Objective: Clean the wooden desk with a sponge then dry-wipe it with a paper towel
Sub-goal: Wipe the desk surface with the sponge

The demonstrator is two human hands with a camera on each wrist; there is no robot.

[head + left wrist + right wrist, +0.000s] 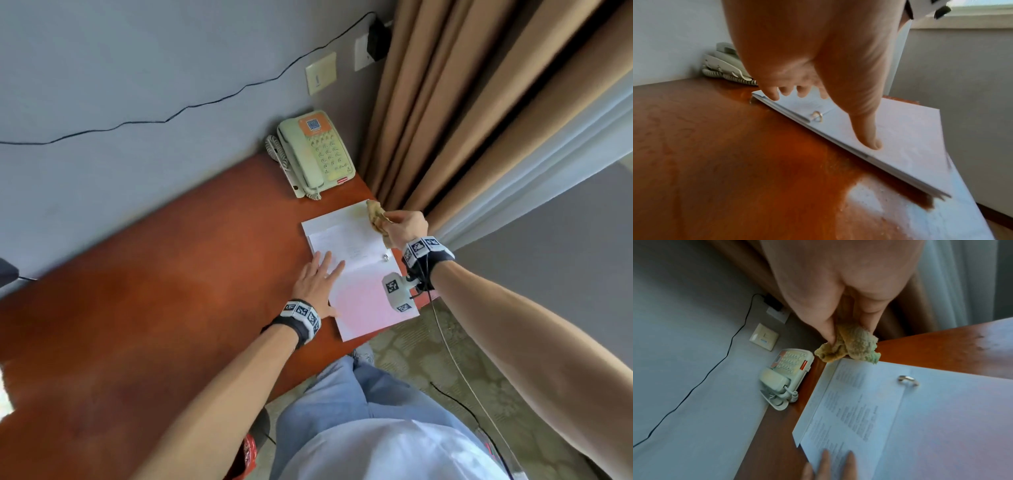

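A reddish wooden desk (pixel 154 301) runs along the grey wall. My right hand (pixel 406 228) pinches a worn yellow-green sponge (pixel 376 219) (pixel 851 347) above the desk's far right corner, just over the top edge of an open white ring binder (pixel 359 270). The sponge is crumpled between thumb and fingers (pixel 828 331). My left hand (pixel 317 281) lies flat with straight fingers on the binder's left page; its thumb (pixel 869 138) presses near the binder's edge (pixel 849 149). No paper towel is in view.
A pale green telephone (pixel 313 154) sits at the desk's back right corner against the wall. Tan curtains (pixel 462 102) hang right of the desk. A wet patch (pixel 865 199) shines on the wood beside the binder. A black cable (pixel 171 116) runs along the wall.
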